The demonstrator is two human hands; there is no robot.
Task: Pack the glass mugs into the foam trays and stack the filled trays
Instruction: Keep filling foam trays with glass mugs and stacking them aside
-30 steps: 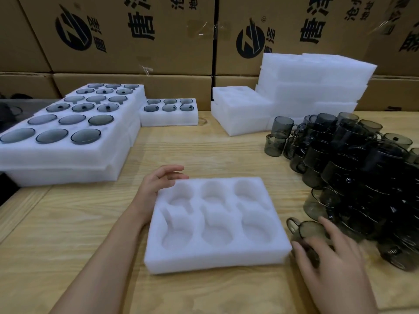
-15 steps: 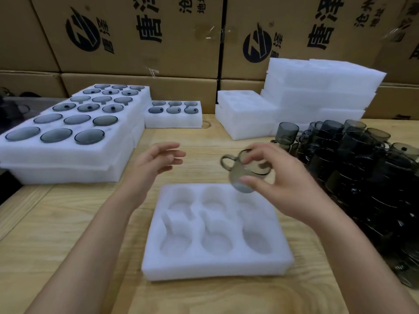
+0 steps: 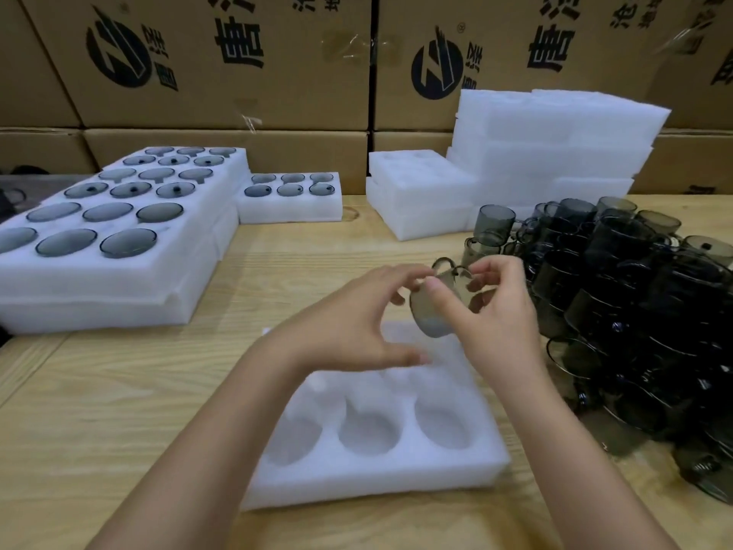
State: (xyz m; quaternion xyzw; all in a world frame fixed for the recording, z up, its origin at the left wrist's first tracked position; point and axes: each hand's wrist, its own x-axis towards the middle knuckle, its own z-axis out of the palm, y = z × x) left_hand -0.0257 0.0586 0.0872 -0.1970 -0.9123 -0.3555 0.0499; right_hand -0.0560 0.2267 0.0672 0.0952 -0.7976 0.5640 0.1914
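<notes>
Head view: my right hand (image 3: 499, 327) is clamping a smoky grey glass mug (image 3: 430, 320) above the white foam tray (image 3: 377, 483); my left hand (image 3: 353, 323), fingers spread, is touching it.

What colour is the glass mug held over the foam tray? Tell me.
The glass mug is smoky translucent grey, clearest in the head view.
</notes>
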